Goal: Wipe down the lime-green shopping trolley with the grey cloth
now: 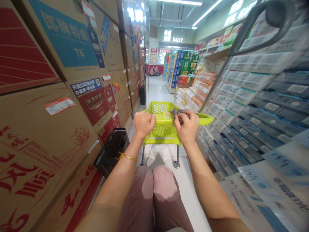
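Observation:
A bright green shopping cart point(164, 131) stands in the aisle right in front of my legs. My left hand point(144, 124) is closed in a fist around the left end of its handle. At the right part of the handle, my right hand point(187, 125) has its thumb and fingers closed on a dark grey, crumpled cloth point(178, 111). The cloth lies against the handle, and part of it is hidden under the fingers. Through the perforated walls, little else shows inside the cart's basket.
Stacked cardboard boxes point(91, 106) line the left side, with a black bag point(113, 149) at their foot. Piled packaged goods point(241, 96) rise close on the right, beside a grey metal frame point(214, 83). White floor point(156, 85) runs ahead towards more stacked goods point(176, 69).

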`<state>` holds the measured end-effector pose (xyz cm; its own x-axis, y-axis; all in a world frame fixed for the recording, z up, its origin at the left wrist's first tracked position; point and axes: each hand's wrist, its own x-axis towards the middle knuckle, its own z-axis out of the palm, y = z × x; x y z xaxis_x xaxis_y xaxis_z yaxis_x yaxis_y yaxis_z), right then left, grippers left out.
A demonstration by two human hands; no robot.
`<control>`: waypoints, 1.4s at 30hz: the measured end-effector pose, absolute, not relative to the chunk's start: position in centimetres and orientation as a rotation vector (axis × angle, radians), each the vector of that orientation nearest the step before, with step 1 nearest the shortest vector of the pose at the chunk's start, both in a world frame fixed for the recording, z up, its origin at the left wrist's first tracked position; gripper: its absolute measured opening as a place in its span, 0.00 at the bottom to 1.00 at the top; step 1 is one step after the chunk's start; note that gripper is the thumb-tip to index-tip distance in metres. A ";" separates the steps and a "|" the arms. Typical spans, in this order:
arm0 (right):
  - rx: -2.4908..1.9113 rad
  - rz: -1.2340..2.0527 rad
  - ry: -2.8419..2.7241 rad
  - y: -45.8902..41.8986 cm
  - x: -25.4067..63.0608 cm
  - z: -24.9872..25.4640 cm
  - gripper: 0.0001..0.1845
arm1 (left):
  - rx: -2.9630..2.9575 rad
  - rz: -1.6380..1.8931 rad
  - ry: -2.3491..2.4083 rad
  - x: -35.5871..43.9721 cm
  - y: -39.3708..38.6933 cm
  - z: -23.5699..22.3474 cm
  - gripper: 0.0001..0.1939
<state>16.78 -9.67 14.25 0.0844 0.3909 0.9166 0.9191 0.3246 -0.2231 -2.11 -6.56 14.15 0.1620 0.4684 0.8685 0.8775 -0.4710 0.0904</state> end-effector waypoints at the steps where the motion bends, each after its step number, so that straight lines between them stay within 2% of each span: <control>1: -1.254 -0.599 -1.521 -9.7 15.7 14.3 0.11 | -2.008 -1.252 -1.276 -2.1 -6.6 14.2 0.20; 9: -1.206 -0.518 -1.745 -9.8 10.3 14.0 0.11 | -1.996 -1.222 -1.261 -2.5 -6.5 14.2 0.20; 16: -1.181 -0.618 -1.675 -9.2 14.3 13.6 0.11 | -2.058 -1.219 -1.246 -2.9 -6.2 14.3 0.22; 23: -1.251 -0.506 -1.528 -9.0 18.6 13.9 0.11 | -2.064 -1.216 -1.231 -3.4 -5.7 14.5 0.21; 34: -1.267 -0.477 -1.486 -8.6 16.5 13.9 0.10 | -2.105 -1.075 -1.250 -5.4 -5.2 15.1 0.21; 38: -1.279 -0.544 -1.459 -8.5 15.3 13.8 0.10 | -2.148 -1.000 -1.171 -3.7 -6.8 16.2 0.15; 42: -1.288 -0.561 -1.471 -8.9 14.1 13.7 0.11 | -2.191 -1.142 -1.213 0.2 -7.4 16.8 0.16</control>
<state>14.09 -8.88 13.72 0.1331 0.4160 0.8996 0.9094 0.3095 -0.2777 0.17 -7.40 16.77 0.2946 0.5178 0.8032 0.8327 -0.5515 0.0501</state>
